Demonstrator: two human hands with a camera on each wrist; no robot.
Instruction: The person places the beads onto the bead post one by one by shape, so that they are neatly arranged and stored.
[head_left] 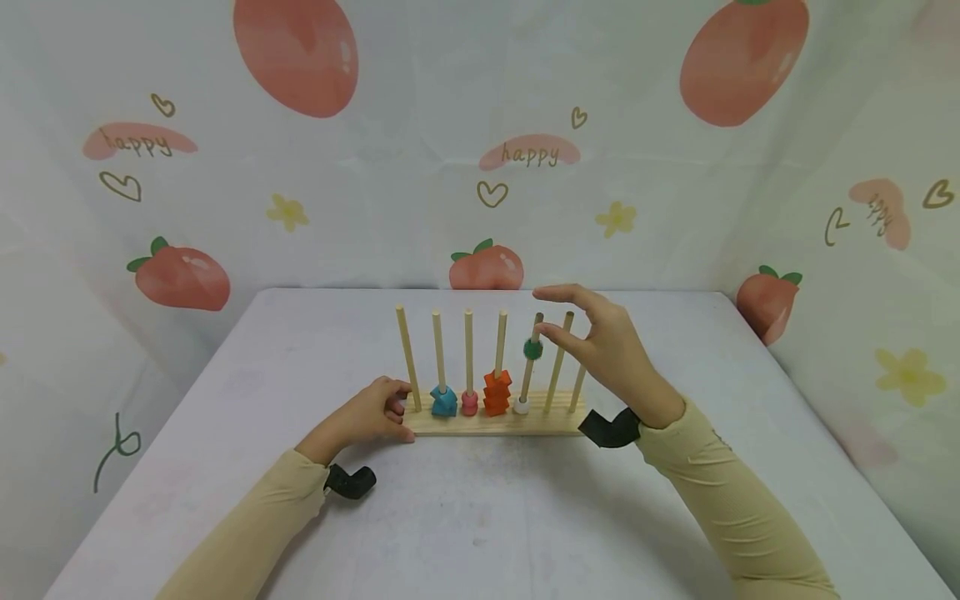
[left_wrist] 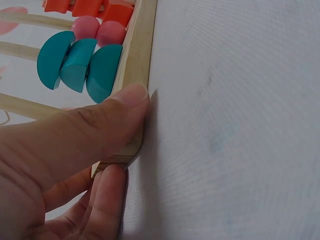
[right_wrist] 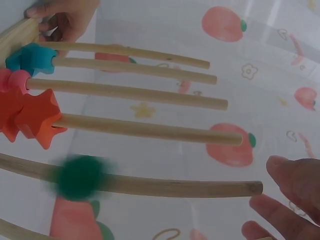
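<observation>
A wooden peg board (head_left: 480, 427) with several upright rods stands on the table. My left hand (head_left: 371, 411) grips its left end, thumb on the front edge and fingertips at the end of the base (left_wrist: 135, 55). A green bead (head_left: 533, 349) is partway down the fifth rod from the left, blurred in the right wrist view, above a white bead (head_left: 521, 406) at the bottom. Beside the top of that rod, my right hand (head_left: 611, 350) has thumb and fingers spread apart, holding nothing. Teal pieces (left_wrist: 77, 65), pink beads (left_wrist: 110, 33) and orange star beads (right_wrist: 37, 117) sit low on other rods.
The board rests on a white-covered table (head_left: 480, 517), with a fruit-patterned cloth (head_left: 405, 192) hanging behind and at both sides. The two rightmost rods (head_left: 558, 362) are close to the right hand. Black straps (head_left: 611, 429) show at the wrists.
</observation>
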